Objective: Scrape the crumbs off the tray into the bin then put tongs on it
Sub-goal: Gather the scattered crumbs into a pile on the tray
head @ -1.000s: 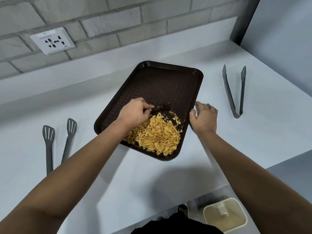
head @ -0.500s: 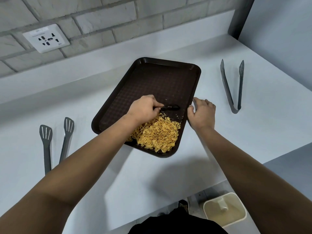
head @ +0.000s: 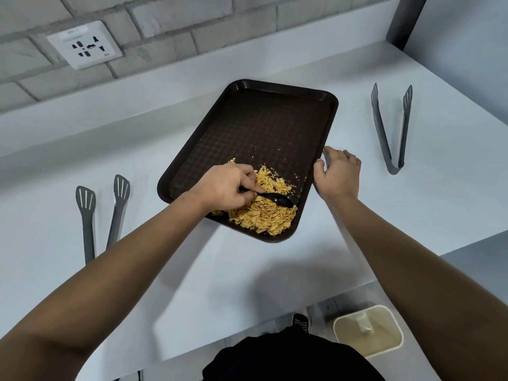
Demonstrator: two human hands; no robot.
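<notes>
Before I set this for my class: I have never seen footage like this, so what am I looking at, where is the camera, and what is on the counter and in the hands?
This is one view from a camera worn on a person's head, looking down at their own bare arms. No machine is involved. A dark brown tray lies on a white counter, with yellow crumbs piled at its near end. The left hand holds a black spoon in the crumbs. The right hand grips the tray's right edge. Grey tongs lie to the right, a second pair to the left. A cream bin stands on the floor below.
</notes>
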